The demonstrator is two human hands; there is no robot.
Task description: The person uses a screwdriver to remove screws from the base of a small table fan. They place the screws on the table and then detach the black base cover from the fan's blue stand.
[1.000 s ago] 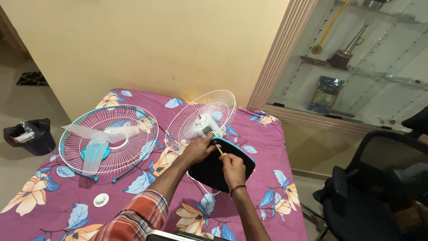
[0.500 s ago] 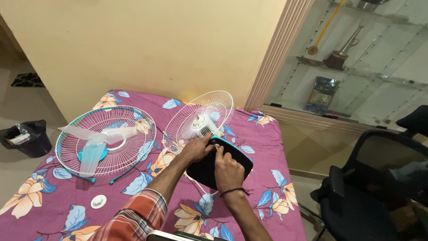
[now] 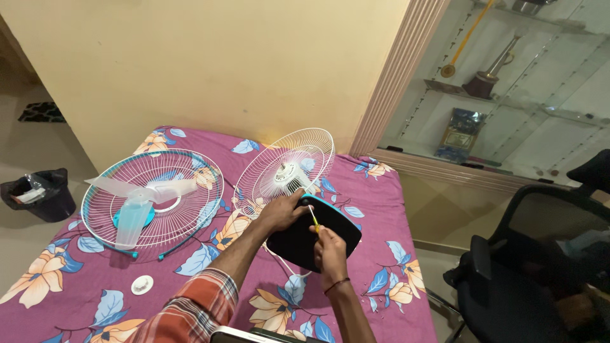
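Observation:
A dismantled fan lies on a purple flowered bedspread (image 3: 210, 267). My left hand (image 3: 283, 213) rests on the upper edge of the fan's black base (image 3: 298, 241), holding it steady. My right hand (image 3: 329, 248) grips a small yellow-handled screwdriver (image 3: 313, 219), its tip pointing up toward the base's top near my left fingers. Behind the base stands the white rear grille with the motor (image 3: 286, 171), tilted upright.
A front grille with translucent fan blades (image 3: 149, 200) lies at the left. A small white cap (image 3: 142, 284) sits near the front. A black bin (image 3: 41, 194) stands on the floor at left, a black office chair (image 3: 534, 267) at right, and a glass cabinet (image 3: 508, 95) behind.
My view has drifted slightly. My right hand has shifted a little on the base with the screwdriver, while my left hand stays on the base's upper edge.

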